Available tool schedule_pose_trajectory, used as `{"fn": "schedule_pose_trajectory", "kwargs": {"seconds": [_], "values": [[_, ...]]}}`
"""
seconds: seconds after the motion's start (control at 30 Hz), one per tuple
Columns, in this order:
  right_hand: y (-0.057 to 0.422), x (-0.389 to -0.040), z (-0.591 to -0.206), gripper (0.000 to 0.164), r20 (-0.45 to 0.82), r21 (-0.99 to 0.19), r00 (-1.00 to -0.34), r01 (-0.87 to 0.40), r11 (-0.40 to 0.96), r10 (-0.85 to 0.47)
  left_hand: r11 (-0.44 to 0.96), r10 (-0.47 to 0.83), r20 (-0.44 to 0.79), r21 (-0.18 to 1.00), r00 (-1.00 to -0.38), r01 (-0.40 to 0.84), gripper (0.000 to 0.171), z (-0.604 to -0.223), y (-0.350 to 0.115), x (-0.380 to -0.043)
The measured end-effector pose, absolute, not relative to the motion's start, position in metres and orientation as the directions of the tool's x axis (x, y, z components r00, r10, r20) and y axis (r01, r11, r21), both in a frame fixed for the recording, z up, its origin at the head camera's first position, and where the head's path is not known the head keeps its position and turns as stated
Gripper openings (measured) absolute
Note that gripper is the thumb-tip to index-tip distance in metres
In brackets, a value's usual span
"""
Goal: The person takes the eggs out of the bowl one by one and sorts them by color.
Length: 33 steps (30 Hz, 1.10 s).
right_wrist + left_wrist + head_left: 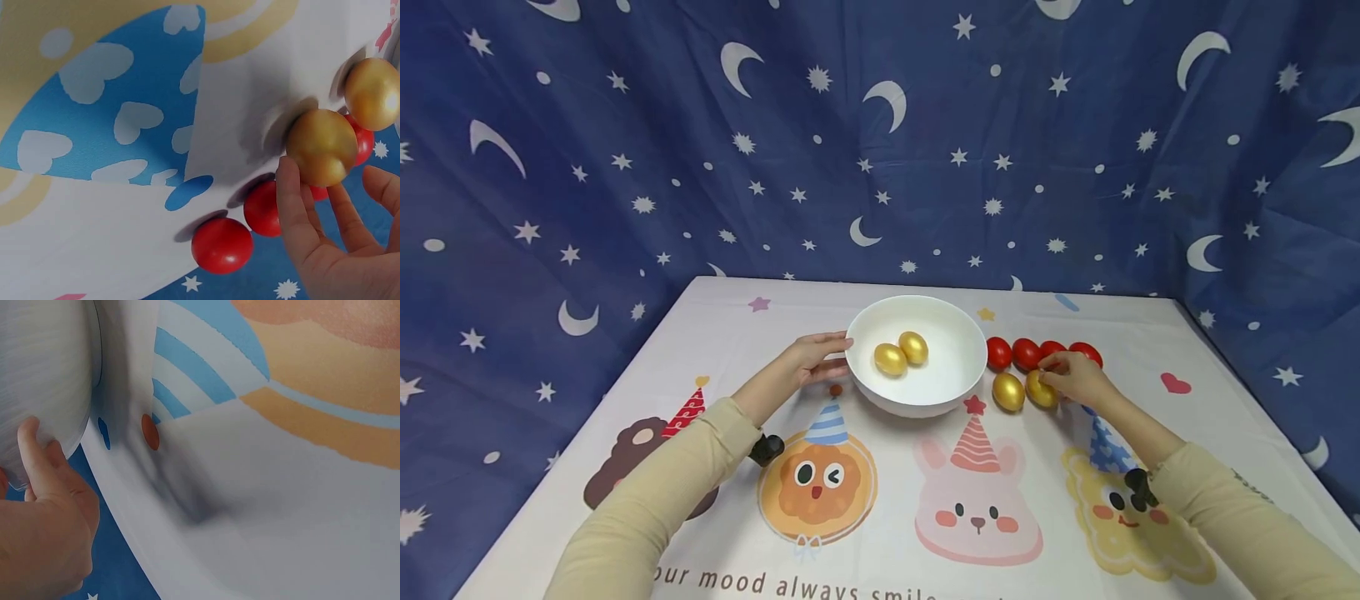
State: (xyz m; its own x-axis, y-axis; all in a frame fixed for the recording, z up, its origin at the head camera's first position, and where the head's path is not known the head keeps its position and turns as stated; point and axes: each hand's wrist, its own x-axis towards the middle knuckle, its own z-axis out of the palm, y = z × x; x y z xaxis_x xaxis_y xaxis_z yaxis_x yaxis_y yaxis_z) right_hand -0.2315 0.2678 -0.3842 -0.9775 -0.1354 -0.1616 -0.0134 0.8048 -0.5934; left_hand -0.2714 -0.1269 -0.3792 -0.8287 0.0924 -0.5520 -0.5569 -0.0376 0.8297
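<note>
Two gold eggs [902, 354] lie inside a white bowl [917, 398]. My left hand [812, 357] rests against the bowl's left side, fingertips extended at its outer wall [47, 375]; the bowl hides some of the fingers. On the right, my right hand [1078, 379] reaches over a gold egg [322, 148], with one fingertip at its edge and the thumb apart from it. Another gold egg [1008, 392] sits just left of that one. Behind them runs a row of several red eggs [1027, 353], partly covered by the right hand.
The white tablecloth [737, 367] carries printed cartoon figures and lettering. Behind the table hangs a dark blue curtain [820, 208] with moons and stars. Black wrist devices [767, 450] show at both sleeves.
</note>
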Motion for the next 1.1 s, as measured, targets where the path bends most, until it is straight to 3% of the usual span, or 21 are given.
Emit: {"fn": "schedule_pose_trajectory", "kwargs": {"seconds": [0.2, 0.43, 1.1], "values": [[0.2681, -0.2331, -0.3878, 0.036, -0.166, -0.582, -0.978, -0.008, 0.813, -0.128, -0.03, 0.09, -0.553, 0.83, -0.828, -0.557, 0.052, -0.3799, -0.1268, -0.271], [0.2651, -0.2317, -0.3921, 0.035, -0.083, -0.532, -0.988, -0.064, 0.845, -0.127, -0.044, 0.094, -0.552, 0.829, -0.829, -0.557, 0.054, -0.3798, -0.1263, -0.2723], [0.27, -0.2262, -0.3904, 0.043, -0.173, -0.592, -0.974, -0.014, 0.806, -0.144, -0.047, 0.103, -0.556, 0.825, -0.825, -0.563, 0.053, -0.3797, -0.1257, -0.2713]]}}
